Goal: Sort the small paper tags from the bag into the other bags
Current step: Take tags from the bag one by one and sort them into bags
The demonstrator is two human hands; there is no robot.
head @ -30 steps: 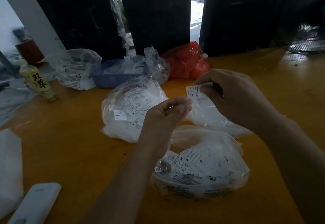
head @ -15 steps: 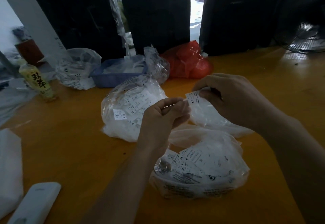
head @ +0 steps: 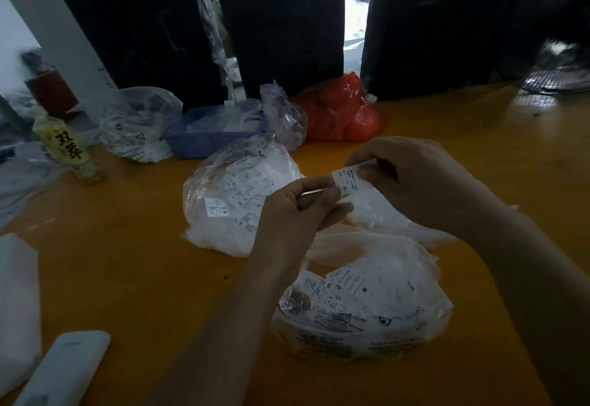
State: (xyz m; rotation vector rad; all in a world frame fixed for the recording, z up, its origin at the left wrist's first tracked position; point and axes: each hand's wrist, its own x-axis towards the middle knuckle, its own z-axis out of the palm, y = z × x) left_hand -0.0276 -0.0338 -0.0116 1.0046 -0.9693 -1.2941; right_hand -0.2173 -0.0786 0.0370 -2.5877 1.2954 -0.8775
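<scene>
- Your right hand [head: 412, 182] pinches a small paper tag [head: 346, 182] marked XL by its upper right edge, thumb and fingers curled onto it.
- Your left hand [head: 297, 211] meets the tag's lower left corner with curled fingertips; whether it truly grips the paper or only touches it is hard to make out.
- Both hands sit close together, almost touching, above the table [head: 134, 262].
- Just under your right hand lies a flat, pale bag [head: 383, 214], partly hidden by your wrist; what is inside it cannot be made out.
- Below both hands, nearest you, a clear bag of tags [head: 367, 303] shows XS and M labels; the printing along its lower side is too blurred to read.
- Left of your left hand, a fuller clear bag [head: 236, 201] holds more tags, its right side covered by your knuckles.
- Beyond the hands stand a blue tray [head: 210, 144], a red bag [head: 341, 109] and another clear bag [head: 140, 124].
- Far left, a drink bottle [head: 65, 147] stands upright; at the lower left a white object [head: 64, 367] is cut off by the frame.
- The table is orange-yellow and glossy; dark wrapped bundles [head: 281, 22] line its far edge, with daylight in a gap between them.
</scene>
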